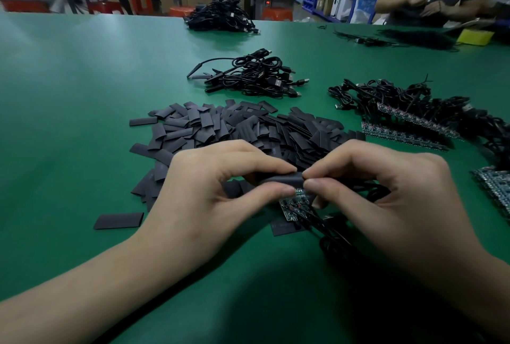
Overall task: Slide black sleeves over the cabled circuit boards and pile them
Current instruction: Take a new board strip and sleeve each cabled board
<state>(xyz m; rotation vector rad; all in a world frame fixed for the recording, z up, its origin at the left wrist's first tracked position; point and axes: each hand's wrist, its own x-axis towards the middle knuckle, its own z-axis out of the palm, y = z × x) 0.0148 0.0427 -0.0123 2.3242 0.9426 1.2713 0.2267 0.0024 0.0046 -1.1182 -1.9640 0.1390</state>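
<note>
Black sleeve (278, 179), held at 6 o'clock of the sleeve pile (234, 128), was pinched between left hand (209, 192) thumb and forefinger, its 3 o'clock mouth clamped by right hand (386, 192) fingertips, probably to keep it open for the circuit board (294, 204) just below at 5 o'clock.

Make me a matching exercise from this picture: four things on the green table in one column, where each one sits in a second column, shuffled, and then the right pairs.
Things
1. held sleeve
2. sleeve heap
3. bare circuit boards
4. yellow block

Places
A. at the far right edge of the green table
B. pinched between the left hand and the right hand
C. mid-table, just beyond the hands
D. lined up in rows to the right of the heap

Pairs: 1-B, 2-C, 3-D, 4-A
</note>
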